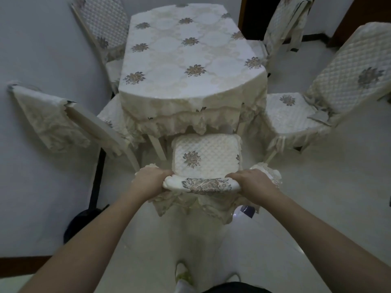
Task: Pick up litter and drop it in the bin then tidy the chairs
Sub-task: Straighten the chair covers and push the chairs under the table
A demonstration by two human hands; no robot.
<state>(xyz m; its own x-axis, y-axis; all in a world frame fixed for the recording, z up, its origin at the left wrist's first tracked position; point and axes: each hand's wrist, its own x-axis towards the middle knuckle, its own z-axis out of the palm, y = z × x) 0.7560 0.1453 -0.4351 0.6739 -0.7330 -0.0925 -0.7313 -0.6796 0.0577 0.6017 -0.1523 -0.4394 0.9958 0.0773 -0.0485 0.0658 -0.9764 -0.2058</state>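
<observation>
I grip the cream, quilted-cover dining chair [206, 166] by the top of its backrest, my left hand [151, 179] on one end and my right hand [250, 182] on the other, fingers curled over the flower-embroidered edge between them. Its square seat pad, with one grey-gold flower, lies just beyond my grip, its far edge at the frill of the table. Well right of my grip stands a second quilted cream chair [317, 111], angled away from the table. Left of my grip a third chair [88, 121] stands askew, its lace cover hanging off the backrest.
</observation>
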